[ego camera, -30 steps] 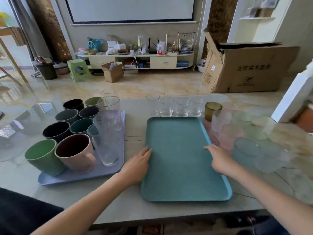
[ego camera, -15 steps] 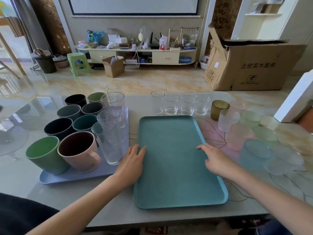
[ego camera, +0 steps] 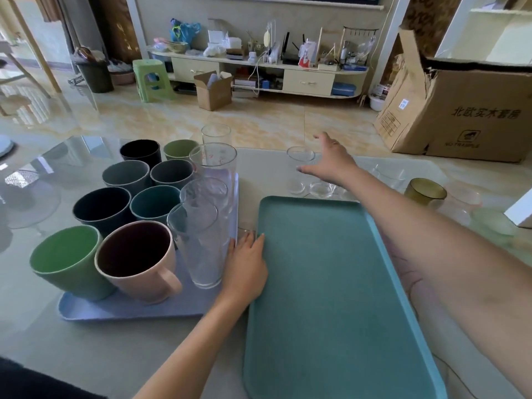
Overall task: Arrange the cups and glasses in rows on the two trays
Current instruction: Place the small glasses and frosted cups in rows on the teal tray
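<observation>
While the left hand [ego camera: 247, 263] lies flat, fingers together and holding nothing, against the left rim of the empty teal rectangular plastic tray [ego camera: 325, 283] at lower centre of the frame, the right hand [ego camera: 331, 162] has left the tray's right edge, where it rested half a second ago, and now reaches to the upper centre. Its fingers [ego camera: 309, 169] are spread wide and close on nothing; they hover at the rim of a short clear drinking glass [ego camera: 300, 155], the leftmost of a row of similar clear tumblers [ego camera: 319, 190] standing on the pale glossy tabletop [ego camera: 115, 355] just beyond the tray's far edge. Whether the fingers touch the glass cannot be told.

The change suggests that positioning of the teal tray is finished and loading of it is about to begin, this glass being the likely first piece.

At left of the frame, the pale lilac plastic tray [ego camera: 129, 311] already carries matte cups in two rows, among them a pink-and-brown handled mug [ego camera: 138, 260] and a green cup [ego camera: 66, 260], with a row of tall clear glasses [ego camera: 207, 214] along its right side. At right, an amber glass cup [ego camera: 425, 192] and several frosted pastel cups [ego camera: 489, 220] wait on the table, partly blurred.
</observation>
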A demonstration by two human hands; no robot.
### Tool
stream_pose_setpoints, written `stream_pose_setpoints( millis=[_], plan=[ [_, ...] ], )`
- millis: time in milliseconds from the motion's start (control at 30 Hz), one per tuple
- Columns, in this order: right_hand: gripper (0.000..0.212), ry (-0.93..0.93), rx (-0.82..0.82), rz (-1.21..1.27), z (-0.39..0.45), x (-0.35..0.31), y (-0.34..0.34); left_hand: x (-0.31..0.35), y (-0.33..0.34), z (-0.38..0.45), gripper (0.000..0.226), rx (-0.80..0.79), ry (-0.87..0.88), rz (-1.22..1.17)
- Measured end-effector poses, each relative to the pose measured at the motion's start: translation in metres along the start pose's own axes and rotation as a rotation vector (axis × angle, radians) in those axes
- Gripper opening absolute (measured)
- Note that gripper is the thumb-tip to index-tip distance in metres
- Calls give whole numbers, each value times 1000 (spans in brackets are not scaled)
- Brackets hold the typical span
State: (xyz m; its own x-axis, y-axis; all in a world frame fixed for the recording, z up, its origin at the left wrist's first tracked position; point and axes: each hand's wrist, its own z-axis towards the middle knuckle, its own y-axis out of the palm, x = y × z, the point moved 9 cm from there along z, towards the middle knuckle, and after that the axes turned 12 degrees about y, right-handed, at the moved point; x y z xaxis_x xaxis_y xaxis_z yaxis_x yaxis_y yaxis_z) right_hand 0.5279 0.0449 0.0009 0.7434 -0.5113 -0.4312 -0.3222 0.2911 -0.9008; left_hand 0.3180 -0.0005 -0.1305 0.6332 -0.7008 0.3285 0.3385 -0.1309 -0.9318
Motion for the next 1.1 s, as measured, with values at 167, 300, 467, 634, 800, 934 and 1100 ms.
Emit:
stream_pose_setpoints(
  millis=[167, 300, 467, 634, 800, 934, 1100],
  plan=[
    [93, 66, -58, -199, 47, -15, 42, -3, 2, 1, 59, 36, 11, 10],
    [70, 49, 17, -102, 51, -18, 47, -3, 2, 2, 59, 50, 9, -5],
    [66, -45, 100, 115, 31, -27, 24, -2, 1, 0, 58, 35, 6, 4],
    [63, -134, 54, 212, -13, -34, 0, -2, -1, 0, 58, 21, 6, -1],
    [66, -168, -70, 159, -46, -30, 27, -1, -3, -2, 56, 32, -7, -39],
    [68, -154, -77, 178, -50, -28, 44, 1, -6, -3, 55, 40, -1, -43],
    [62, -169, -95, 206, -51, -37, 53, 1, -4, -3, 54, 31, 9, -38]
  ],
)
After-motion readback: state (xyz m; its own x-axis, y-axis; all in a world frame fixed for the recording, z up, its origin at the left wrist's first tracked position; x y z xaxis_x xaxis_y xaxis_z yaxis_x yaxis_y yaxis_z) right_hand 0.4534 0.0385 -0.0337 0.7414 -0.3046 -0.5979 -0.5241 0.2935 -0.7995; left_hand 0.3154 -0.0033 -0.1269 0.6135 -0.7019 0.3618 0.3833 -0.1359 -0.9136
